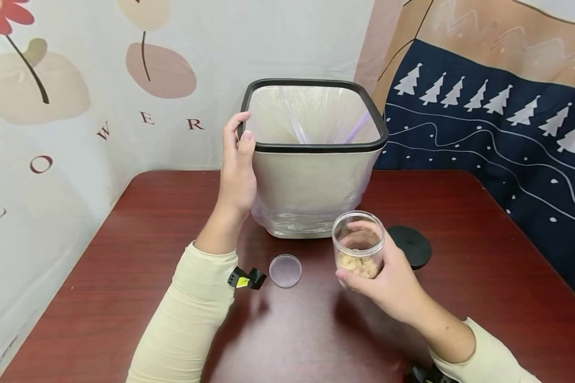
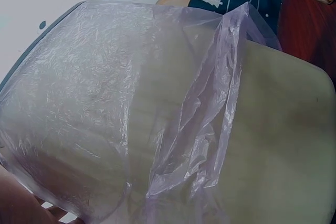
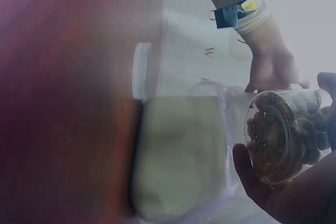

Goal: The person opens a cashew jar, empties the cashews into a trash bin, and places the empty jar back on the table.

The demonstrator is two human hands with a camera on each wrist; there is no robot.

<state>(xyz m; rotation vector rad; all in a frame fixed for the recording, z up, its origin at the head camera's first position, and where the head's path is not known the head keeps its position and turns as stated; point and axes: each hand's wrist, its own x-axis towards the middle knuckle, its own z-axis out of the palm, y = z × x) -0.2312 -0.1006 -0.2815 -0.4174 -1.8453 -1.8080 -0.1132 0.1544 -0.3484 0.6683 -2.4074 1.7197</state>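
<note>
Left hand [image 1: 237,170] gripping the rim of the beige square bin with black rim [image 1: 311,186], right hand [image 1: 388,284] holding a clear round jar of nuts [image 1: 358,244] just in front of the bin, its grip wrapping the jar

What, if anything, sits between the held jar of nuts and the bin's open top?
Nothing visible. The jar in the right hand has clear space up to the bin opening; left hand grips only the rim's corner.

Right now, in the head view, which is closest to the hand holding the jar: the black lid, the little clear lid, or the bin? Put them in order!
From the right hand:
1. Black lid, just behind it, to the right.
2. Clear lid, to the left.
3. Bin, at the back.
</note>
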